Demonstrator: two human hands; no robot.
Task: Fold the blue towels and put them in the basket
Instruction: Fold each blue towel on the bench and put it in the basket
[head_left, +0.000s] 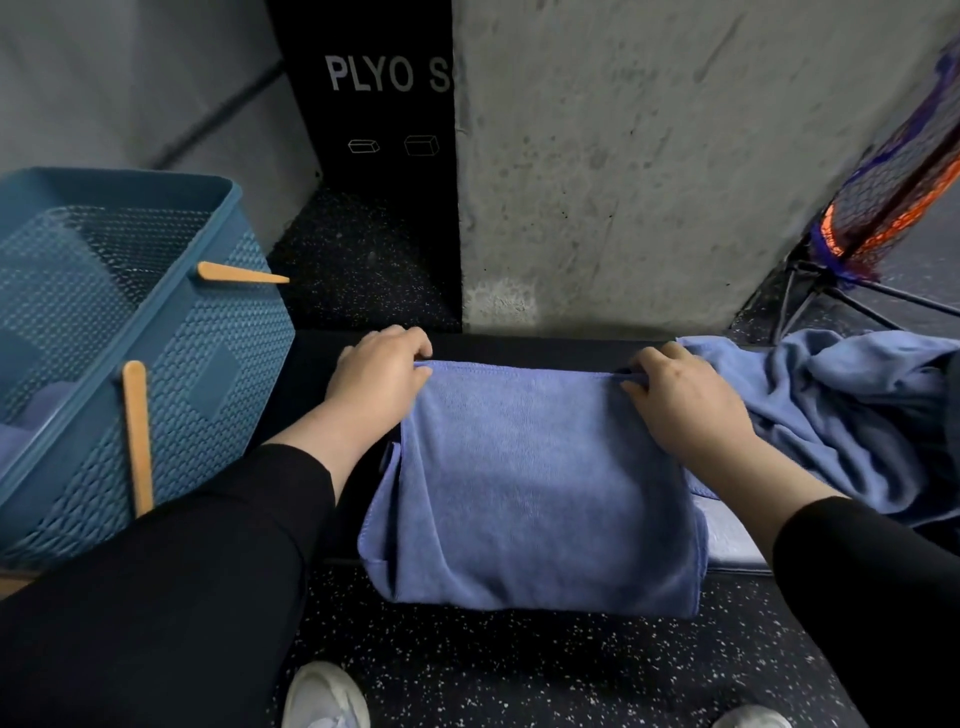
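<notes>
Both hands pinch the far edge of a folded blue towel on a dark tabletop.

The blue basket (156, 374), woven-walled with tan wooden handles, stands at the left just beside the tabletop (519, 348), with something pale blue lying in its bottom. The folded towel (530, 488) lies flat in the middle, its near end hanging over the tabletop's front edge above the speckled floor (519, 670). A crumpled heap of blue towels (841, 410) sits to the right, touching the right hand. The left hand (379, 374) has its grip closed on the towel's far left corner, fingers curled over the edge; the right hand (685, 400) has its grip closed on the far right corner, thumb on top. The towel stretches between the two grips.
</notes>
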